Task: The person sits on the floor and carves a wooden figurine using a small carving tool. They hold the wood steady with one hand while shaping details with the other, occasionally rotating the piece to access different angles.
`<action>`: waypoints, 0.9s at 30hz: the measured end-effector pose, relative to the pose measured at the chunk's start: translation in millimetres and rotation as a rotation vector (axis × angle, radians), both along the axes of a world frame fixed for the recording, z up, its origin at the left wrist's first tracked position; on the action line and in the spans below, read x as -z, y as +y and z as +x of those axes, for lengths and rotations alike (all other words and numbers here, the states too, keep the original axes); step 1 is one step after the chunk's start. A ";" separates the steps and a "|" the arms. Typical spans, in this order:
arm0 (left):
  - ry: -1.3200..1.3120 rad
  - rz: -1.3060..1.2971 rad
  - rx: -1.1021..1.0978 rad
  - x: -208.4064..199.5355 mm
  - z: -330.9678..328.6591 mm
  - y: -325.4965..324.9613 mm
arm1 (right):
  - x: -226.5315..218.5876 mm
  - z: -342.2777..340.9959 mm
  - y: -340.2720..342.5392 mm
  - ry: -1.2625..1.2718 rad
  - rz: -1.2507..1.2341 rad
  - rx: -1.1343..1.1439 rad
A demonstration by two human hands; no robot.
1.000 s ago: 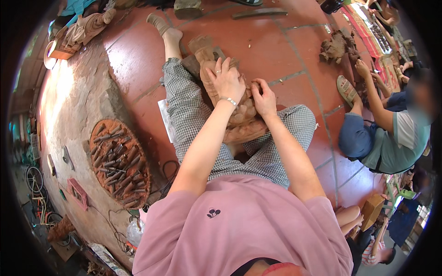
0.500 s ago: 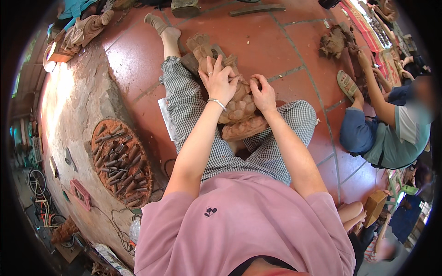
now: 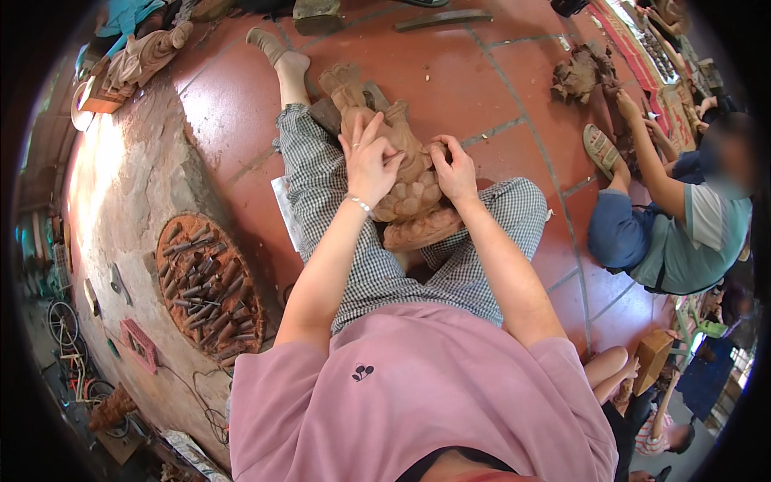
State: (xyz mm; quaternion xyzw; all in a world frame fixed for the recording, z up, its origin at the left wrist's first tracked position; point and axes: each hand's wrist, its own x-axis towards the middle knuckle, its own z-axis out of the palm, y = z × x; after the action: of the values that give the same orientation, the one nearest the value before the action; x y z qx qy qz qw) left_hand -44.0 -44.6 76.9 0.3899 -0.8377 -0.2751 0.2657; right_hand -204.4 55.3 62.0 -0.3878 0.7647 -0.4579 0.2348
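A brown carved wooden figure lies between my legs, its flat-ended base towards me and its narrower end pointing away. Rounded bumps cover its near half. Over its left side is my left hand, thumb and forefinger pinched together and the other fingers stretched out. My right hand is at the carving's right edge, with thumb and forefinger curled together. Whatever the two pinches hold is too small or hidden to make out. A dark block lies beside the carving's far part, near my left shin.
At left, a round tray of chisel-like tools stands on a stone-like slab, near a pink frame. Another person sits at right, by a rough carving. A wooden bar lies on the red tiles.
My left hand has shifted slightly left and down over the carving, its fingers more bunched. My right hand has moved a little left. The whole view has shifted slightly.
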 end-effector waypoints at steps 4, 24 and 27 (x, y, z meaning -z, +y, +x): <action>0.122 -0.019 0.059 8.7 11.9 -2.8 | -7.4 1.4 -1.3 -0.009 0.017 0.002; 0.266 -0.073 0.176 16.6 18.2 -8.3 | -2.0 0.3 -1.4 -0.012 0.020 -0.010; 0.110 -0.207 0.104 6.7 -16.0 -8.3 | -1.1 0.5 -2.2 0.006 0.026 -0.017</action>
State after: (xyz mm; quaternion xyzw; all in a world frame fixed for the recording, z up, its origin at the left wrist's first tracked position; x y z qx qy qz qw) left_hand -60.0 -52.9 70.2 0.3006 -0.8648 -0.2218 0.3354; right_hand -204.0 53.1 63.1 -0.3926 0.7679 -0.4448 0.2414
